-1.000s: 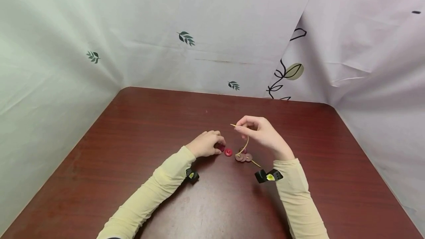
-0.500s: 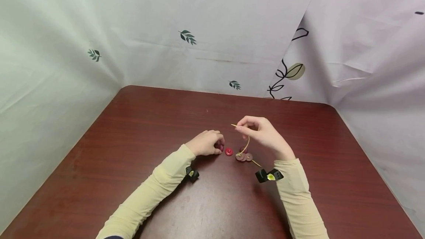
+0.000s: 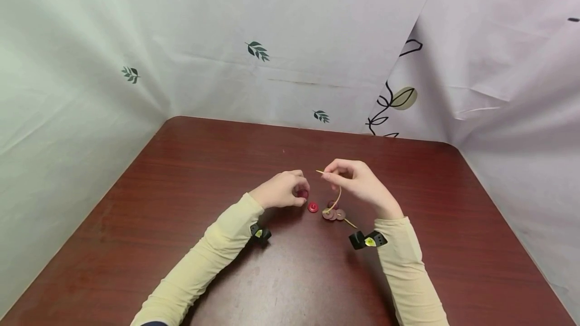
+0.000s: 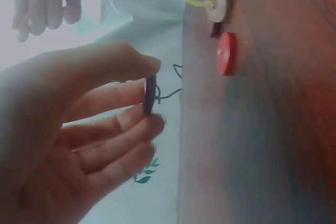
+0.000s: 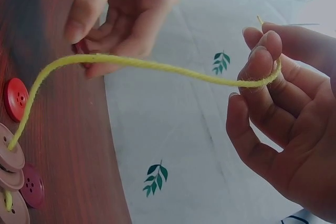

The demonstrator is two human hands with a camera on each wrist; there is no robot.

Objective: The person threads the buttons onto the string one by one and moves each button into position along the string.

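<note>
My left hand (image 3: 280, 190) pinches a dark red button (image 4: 150, 94) by its edges, between thumb and fingertips. In the left wrist view it hangs apart from the table. My right hand (image 3: 360, 182) pinches a yellow string (image 5: 147, 65) close to its tip, and the short end sticks out past the fingers. From there the string droops to several pinkish-brown buttons (image 3: 329, 214) threaded on it, which lie on the table. A bright red button (image 3: 312, 207) lies loose between the hands. Beside the threaded ones is a purple button (image 5: 33, 185), partly covered by them.
The brown wooden table (image 3: 217, 155) has rounded far corners. A pale curtain (image 3: 204, 24) with leaf prints stands behind it and along both sides. A black wrist camera (image 3: 261, 233) sits on the left sleeve, another (image 3: 358, 240) on the right.
My left hand has lifted the dark red button off the table and moved slightly away from me. The right hand keeps its hold on the string, almost still.
</note>
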